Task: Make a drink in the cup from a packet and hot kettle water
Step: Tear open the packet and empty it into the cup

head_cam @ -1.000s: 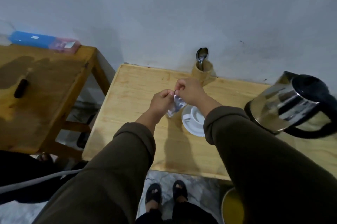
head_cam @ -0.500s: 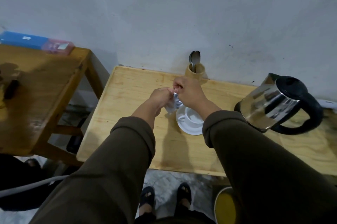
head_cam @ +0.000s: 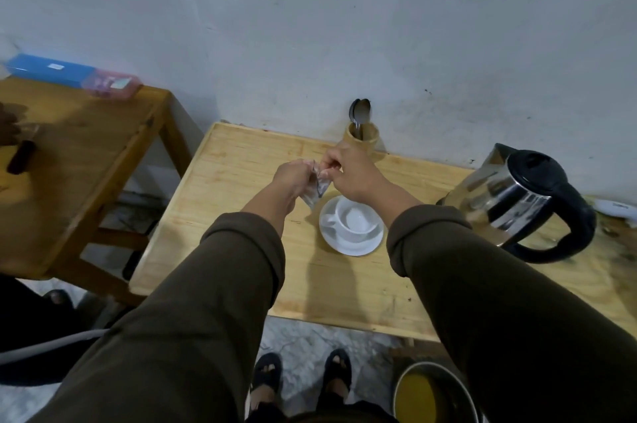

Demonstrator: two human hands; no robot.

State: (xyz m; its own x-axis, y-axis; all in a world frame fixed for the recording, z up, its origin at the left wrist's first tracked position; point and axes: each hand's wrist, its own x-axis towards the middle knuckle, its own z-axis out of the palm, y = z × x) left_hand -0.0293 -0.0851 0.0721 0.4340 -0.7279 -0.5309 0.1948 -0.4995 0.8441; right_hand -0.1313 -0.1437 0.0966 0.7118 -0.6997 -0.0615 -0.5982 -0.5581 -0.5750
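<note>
From the head view we look down at our two hands raised over a light wooden table (head_cam: 241,188). Our left hand (head_cam: 293,178) pinches one top edge of a small silvery packet (head_cam: 315,190), fingers curled tight on it. Our right hand (head_cam: 348,171) pinches the other top edge, thumb and forefinger closed on it. The packet hangs between both hands, above the tabletop and just left of the white cup (head_cam: 355,219). The cup stands upright on a white saucer (head_cam: 344,245), its inside looking white. A steel kettle (head_cam: 510,198) with a black handle stands on the table to the right, apart from the cup. By the wall behind our hands, a wooden holder (head_cam: 362,138) holds spoons (head_cam: 359,112).
</note>
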